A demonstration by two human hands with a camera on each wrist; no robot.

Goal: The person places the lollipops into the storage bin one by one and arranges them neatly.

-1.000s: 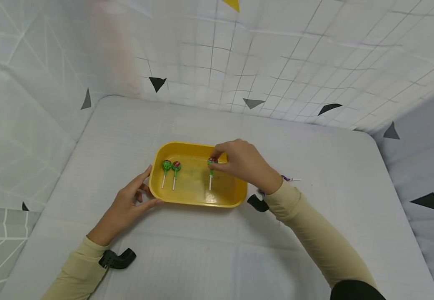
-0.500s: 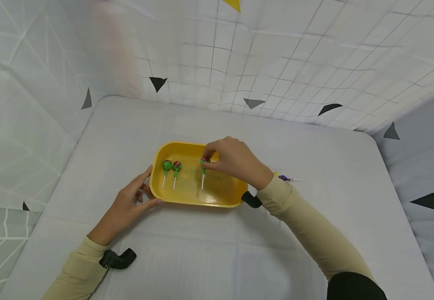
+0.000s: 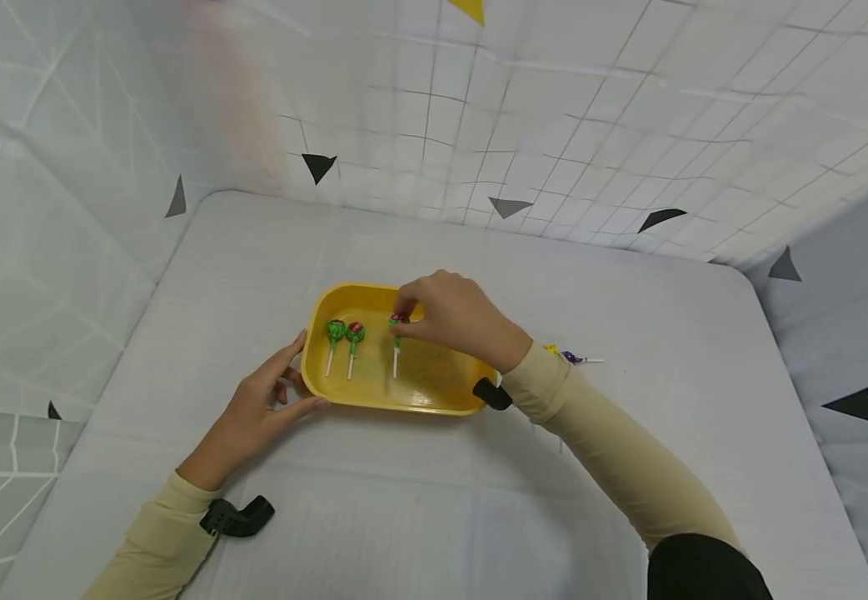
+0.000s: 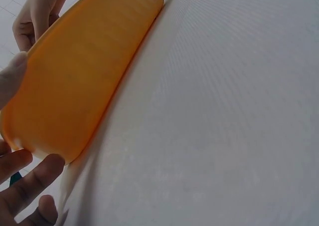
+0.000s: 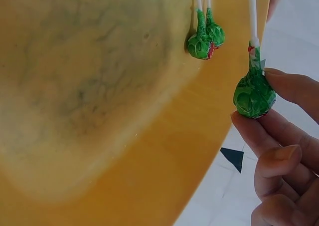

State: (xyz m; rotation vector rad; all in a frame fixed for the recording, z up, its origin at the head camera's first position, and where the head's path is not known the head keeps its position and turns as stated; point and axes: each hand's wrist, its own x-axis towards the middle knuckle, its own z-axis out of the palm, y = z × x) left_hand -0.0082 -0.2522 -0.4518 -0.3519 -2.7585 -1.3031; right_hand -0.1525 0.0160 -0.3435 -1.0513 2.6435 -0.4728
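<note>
My right hand (image 3: 464, 317) pinches the green-wrapped head of a lollipop (image 5: 254, 96) between thumb and fingers. Its white stick points toward me, over the middle of a shallow yellow tray (image 3: 441, 383). Two more green lollipops lie side by side in the tray's left part, the left one (image 3: 336, 331) close to the right one (image 3: 356, 333), sticks toward me. At the tray's left end, my left hand (image 3: 257, 408) holds the outer wall, thumb at the near corner and index finger farther back. The left wrist view shows these fingers (image 4: 40, 178) against the tray's outside.
Right of the tray, partly behind the right forearm, lie a purple-wrapped lollipop (image 3: 572, 358) and a yellow wrapped piece (image 3: 551, 348). A thin white stick (image 3: 561, 446) shows below the sleeve. White patterned sheets (image 3: 419, 125) rise behind the white table (image 3: 374, 525).
My right hand has carried its lollipop leftward over the tray, nearer the two lying ones. The yellow piece on the right has come into sight. My left hand stays on the tray.
</note>
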